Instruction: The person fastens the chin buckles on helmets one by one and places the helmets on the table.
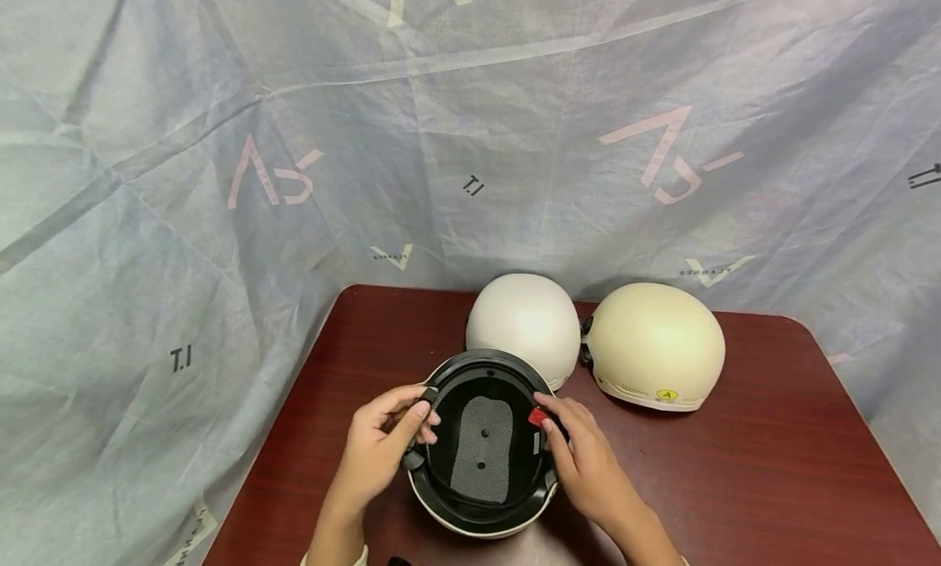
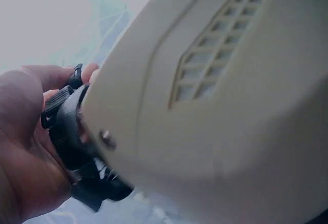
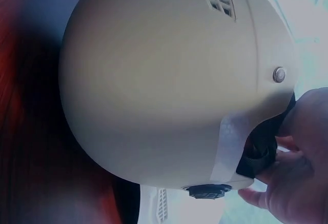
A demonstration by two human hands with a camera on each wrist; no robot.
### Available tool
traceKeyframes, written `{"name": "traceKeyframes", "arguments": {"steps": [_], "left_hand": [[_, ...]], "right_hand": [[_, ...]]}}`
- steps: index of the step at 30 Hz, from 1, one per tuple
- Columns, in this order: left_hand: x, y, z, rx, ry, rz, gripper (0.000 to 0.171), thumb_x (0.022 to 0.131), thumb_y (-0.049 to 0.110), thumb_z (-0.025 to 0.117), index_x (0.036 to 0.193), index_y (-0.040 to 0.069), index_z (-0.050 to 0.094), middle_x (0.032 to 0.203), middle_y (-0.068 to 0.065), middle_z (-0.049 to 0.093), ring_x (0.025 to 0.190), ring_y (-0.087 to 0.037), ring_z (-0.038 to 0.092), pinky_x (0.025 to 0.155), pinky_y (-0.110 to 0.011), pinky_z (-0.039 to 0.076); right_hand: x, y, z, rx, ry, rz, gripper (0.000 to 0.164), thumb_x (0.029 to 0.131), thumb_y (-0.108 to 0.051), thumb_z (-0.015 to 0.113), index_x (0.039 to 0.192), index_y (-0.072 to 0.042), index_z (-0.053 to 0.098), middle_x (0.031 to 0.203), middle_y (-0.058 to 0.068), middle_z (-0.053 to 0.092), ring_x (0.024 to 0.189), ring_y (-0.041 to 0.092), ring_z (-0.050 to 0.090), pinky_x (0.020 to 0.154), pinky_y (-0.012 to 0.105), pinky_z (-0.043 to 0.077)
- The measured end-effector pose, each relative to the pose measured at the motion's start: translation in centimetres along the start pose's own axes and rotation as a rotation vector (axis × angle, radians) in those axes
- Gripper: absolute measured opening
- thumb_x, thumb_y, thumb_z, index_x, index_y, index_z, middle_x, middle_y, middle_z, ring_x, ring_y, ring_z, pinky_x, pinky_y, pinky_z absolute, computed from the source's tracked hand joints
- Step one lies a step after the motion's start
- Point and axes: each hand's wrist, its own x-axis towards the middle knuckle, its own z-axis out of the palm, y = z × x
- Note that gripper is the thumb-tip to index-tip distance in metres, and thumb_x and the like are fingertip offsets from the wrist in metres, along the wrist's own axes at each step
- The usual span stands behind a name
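A cream helmet (image 1: 485, 435) lies upside down on the table, its black padded inside facing up. At its left rim my left hand (image 1: 378, 439) pinches a small black buckle piece (image 1: 430, 395) between thumb and forefinger. The black chin strap (image 2: 69, 131) loops by that palm in the left wrist view. My right hand (image 1: 588, 460) holds a red buckle tab (image 1: 538, 416) at the right rim, and its fingers meet the black strap (image 3: 259, 152) in the right wrist view. The two buckle pieces are apart.
Behind the upturned helmet stand a white helmet (image 1: 524, 325) and a cream helmet (image 1: 657, 345), both crown up. The dark red table (image 1: 757, 468) ends at a grey printed cloth (image 1: 515, 174). A small dark object (image 1: 399, 561) shows at the bottom edge.
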Motion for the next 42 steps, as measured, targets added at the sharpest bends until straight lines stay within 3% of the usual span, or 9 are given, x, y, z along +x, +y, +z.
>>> {"name": "traceKeyframes", "arguments": {"steps": [7, 10, 13, 17, 20, 28, 32, 37, 42], "left_hand": [[0.2, -1.0, 1.7, 0.036, -0.076, -0.01, 0.02, 0.103, -0.006, 0.059, 0.119, -0.004, 0.071, 0.085, -0.02, 0.071, 0.06, -0.016, 0.062, 0.053, -0.028, 0.056], [0.2, -1.6, 2.4, 0.038, -0.061, -0.006, 0.02, 0.103, -0.006, 0.059, 0.119, -0.006, 0.071, 0.084, -0.02, 0.072, 0.058, -0.013, 0.061, 0.052, -0.027, 0.055], [0.3, -1.9, 2.9, 0.047, -0.053, 0.003, 0.02, 0.103, -0.005, 0.059, 0.119, -0.006, 0.072, 0.083, -0.019, 0.073, 0.058, -0.011, 0.06, 0.051, -0.026, 0.054], [0.4, -1.8, 3.2, 0.056, -0.058, 0.007, 0.022, 0.103, -0.004, 0.06, 0.121, -0.002, 0.073, 0.083, -0.018, 0.075, 0.057, -0.013, 0.059, 0.05, -0.026, 0.053], [0.5, -1.7, 3.3, 0.064, -0.086, -0.003, 0.023, 0.104, -0.002, 0.06, 0.122, 0.0, 0.073, 0.085, -0.017, 0.075, 0.057, -0.015, 0.059, 0.051, -0.025, 0.053], [0.9, -1.6, 3.4, 0.118, -0.228, -0.039, 0.026, 0.107, 0.008, 0.059, 0.13, 0.01, 0.072, 0.091, -0.005, 0.073, 0.064, -0.003, 0.055, 0.056, -0.024, 0.053], [1.1, -1.7, 3.6, 0.144, -0.27, -0.024, 0.028, 0.108, 0.011, 0.058, 0.133, 0.01, 0.071, 0.092, -0.003, 0.073, 0.066, 0.0, 0.055, 0.058, -0.023, 0.054], [1.0, -1.6, 3.8, 0.172, -0.302, -0.01, 0.031, 0.109, 0.012, 0.056, 0.138, 0.014, 0.069, 0.098, -0.001, 0.074, 0.084, -0.002, 0.067, 0.08, -0.027, 0.06], [1.1, -1.4, 3.5, 0.151, -0.333, 0.0, 0.038, 0.11, 0.005, 0.049, 0.144, 0.012, 0.064, 0.105, -0.005, 0.073, 0.081, -0.002, 0.063, 0.073, -0.024, 0.057]], "right_hand": [[0.1, 0.2, -0.1, 0.065, -0.016, -0.003, 0.039, 0.105, -0.001, 0.06, 0.143, 0.004, 0.062, 0.109, -0.006, 0.068, 0.078, 0.003, 0.061, 0.075, 0.014, 0.05], [0.1, 0.2, 0.0, 0.044, -0.007, -0.029, 0.041, 0.104, 0.0, 0.062, 0.144, 0.004, 0.061, 0.108, -0.003, 0.067, 0.081, -0.002, 0.059, 0.078, 0.012, 0.048], [0.1, 0.2, 0.0, 0.028, 0.022, -0.099, 0.046, 0.097, 0.005, 0.068, 0.143, 0.004, 0.062, 0.113, 0.001, 0.069, 0.093, 0.006, 0.067, 0.101, 0.006, 0.045], [0.1, 0.0, -0.1, 0.107, -0.031, -0.153, 0.047, 0.095, 0.008, 0.07, 0.14, -0.002, 0.066, 0.119, 0.003, 0.07, 0.095, 0.011, 0.071, 0.101, 0.009, 0.049], [0.3, -0.4, -0.3, 0.202, -0.119, -0.135, 0.038, 0.101, 0.003, 0.064, 0.137, -0.009, 0.067, 0.115, 0.001, 0.068, 0.085, 0.003, 0.064, 0.078, 0.015, 0.054], [1.0, -1.3, -1.0, 0.407, -0.243, -0.007, 0.028, 0.11, -0.003, 0.05, 0.133, -0.015, 0.06, 0.097, -0.001, 0.065, 0.068, 0.013, 0.062, 0.062, 0.027, 0.057], [1.3, -1.4, -1.1, 0.433, -0.25, 0.037, 0.033, 0.112, -0.004, 0.044, 0.139, -0.012, 0.061, 0.097, 0.002, 0.064, 0.065, 0.016, 0.058, 0.061, 0.028, 0.055], [1.2, -0.9, -1.1, 0.507, -0.252, 0.101, 0.039, 0.112, -0.004, 0.04, 0.146, -0.009, 0.06, 0.093, 0.005, 0.059, 0.066, 0.023, 0.056, 0.062, 0.03, 0.053], [1.2, -0.2, -0.9, 0.58, -0.254, 0.105, 0.043, 0.11, 0.0, 0.04, 0.15, -0.005, 0.056, 0.095, 0.007, 0.061, 0.067, 0.025, 0.054, 0.062, 0.031, 0.053]]}}
